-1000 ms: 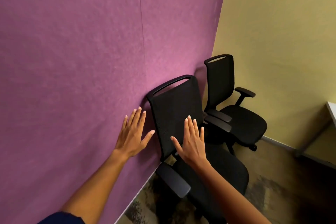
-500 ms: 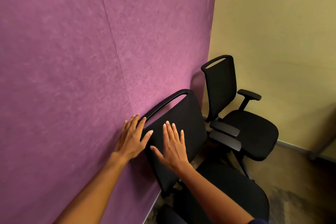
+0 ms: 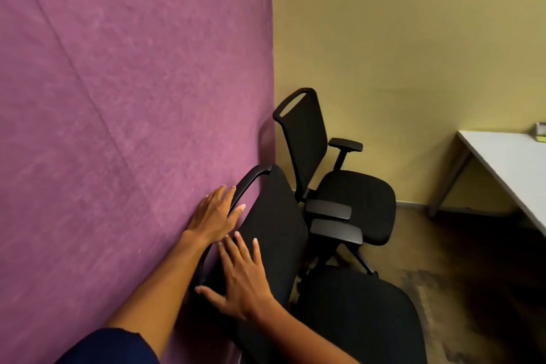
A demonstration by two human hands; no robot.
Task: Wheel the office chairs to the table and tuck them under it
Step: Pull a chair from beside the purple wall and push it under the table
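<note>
Left hand (image 3: 215, 216) lies with relaxed fingers on the near chair (image 3: 274, 233)'s curved plastic top rail; right hand (image 3: 240, 278), grip released, lies flat on its black mesh back; white tabletop (image 3: 508, 162) well apart.

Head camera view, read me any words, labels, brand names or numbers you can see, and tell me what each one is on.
None can be read.
Near chair: no label or brand shows on its back.
Far chair: no marking shows.
Purple wall and yellow wall: no signs.
Small object at the table's far edge: cut off by the frame and too small to tell whether it has print.
</note>
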